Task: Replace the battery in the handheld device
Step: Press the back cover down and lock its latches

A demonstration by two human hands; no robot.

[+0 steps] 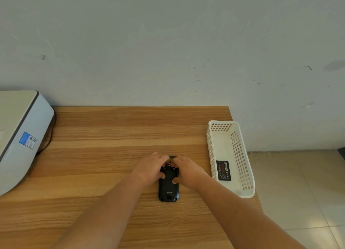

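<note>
A black handheld device (169, 188) lies face down on the wooden table (112, 136), its back cover with a small logo facing up. My left hand (150, 168) grips its upper left side, fingers curled over the top end and thumb on the back. My right hand (187, 171) holds the upper right side the same way, thumb pressed on the cover. The fingertips of both hands meet at the device's top edge and hide it. A black battery (223, 170) with a label lies flat in the white basket (240, 155).
The white perforated basket stands at the table's right edge, partly overhanging it. A white machine (20, 134) with a blue sticker and a black cable sits at the left. A wall runs behind the table; tiled floor (298, 192) lies to the right.
</note>
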